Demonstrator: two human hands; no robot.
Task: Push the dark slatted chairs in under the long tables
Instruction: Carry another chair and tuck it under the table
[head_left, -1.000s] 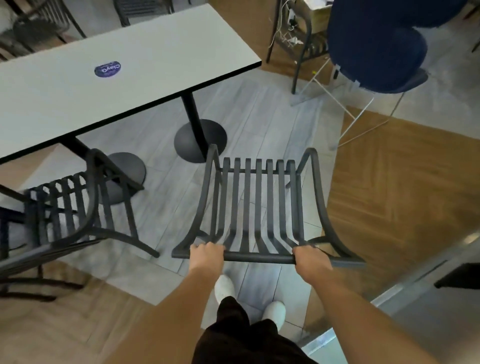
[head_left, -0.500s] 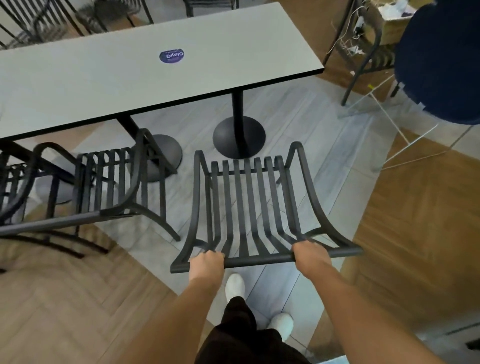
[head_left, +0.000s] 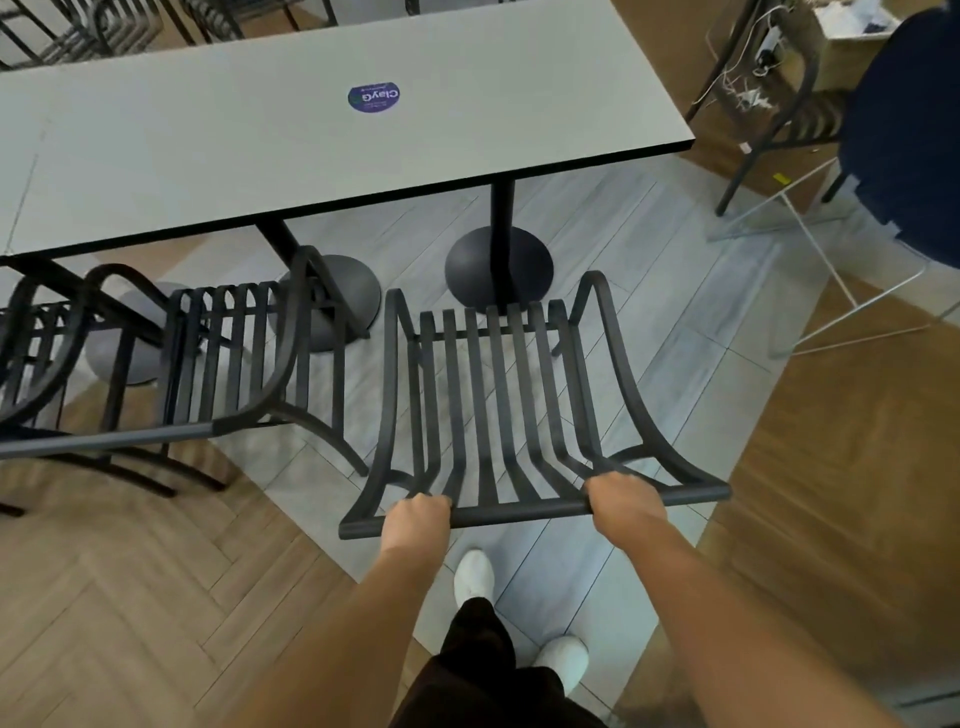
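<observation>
Both hands — left hand (head_left: 415, 519), right hand (head_left: 623, 501) — fingers wrapped on slatted chair (head_left: 498, 410) top rail, mid-push; next: shove far under tabletop (head_left: 311, 156), clearing pedestal base (head_left: 498, 262).

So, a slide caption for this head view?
Both hands, left hand and right hand, grip a slatted chair facing the long table.

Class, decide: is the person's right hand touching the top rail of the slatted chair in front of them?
Touching. The head view shows the right hand wrapped over the chair's top rail, fingers curled around it with no gap.
</observation>
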